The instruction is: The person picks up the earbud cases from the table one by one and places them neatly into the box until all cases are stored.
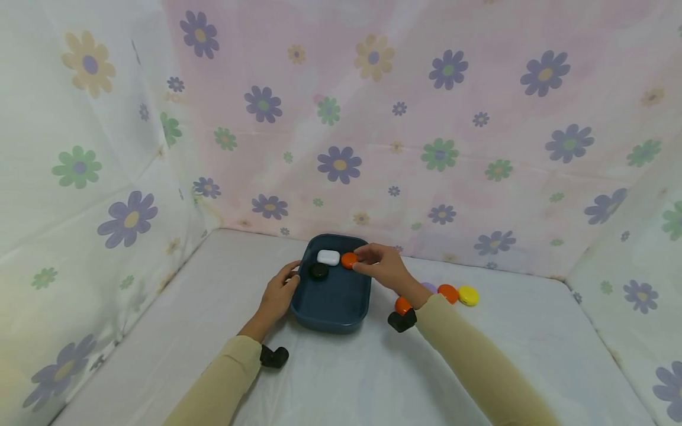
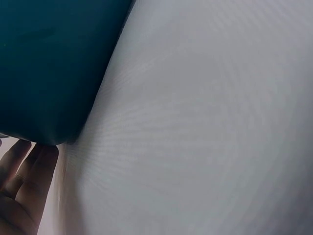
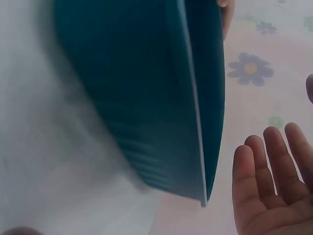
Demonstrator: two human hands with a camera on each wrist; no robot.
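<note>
A dark blue, rounded rectangular plastic tray (image 1: 331, 307) is sitting on the white cloth-covered worktop (image 1: 341, 378), and every position below is given relative to that tray. The left hand (image 1: 277, 296) is resting against the tray's left wall with fingers fairly straight; its grip is holding nothing, and in the left wrist view only the fingertips (image 2: 29, 161) are showing beneath the tray's corner. The right hand (image 1: 383, 266) is reaching over the tray's far right rim, fingertips at a small orange round disc (image 1: 348, 260) lying in or just over the far right corner. Whether the right grip is pinching the disc or has let go cannot be told: the head view is too small, and the right wrist view is showing an open palm (image 3: 274, 196) beside the tray's rim with no disc visible.

Inside the tray, a white rounded case (image 1: 328, 257) is lying at the far end and a black round disc (image 1: 318, 271) near the left wall. To the right of the tray, on the worktop, are lying another orange disc (image 1: 448, 293), a yellow disc (image 1: 468, 295) and a partly hidden purple one (image 1: 429, 287).

Risk assessment: the tray looks light; an uneven push from the left hand could slide it and shift its contents. A loose release could leave the orange disc on the rim, from which it may roll off.
</note>
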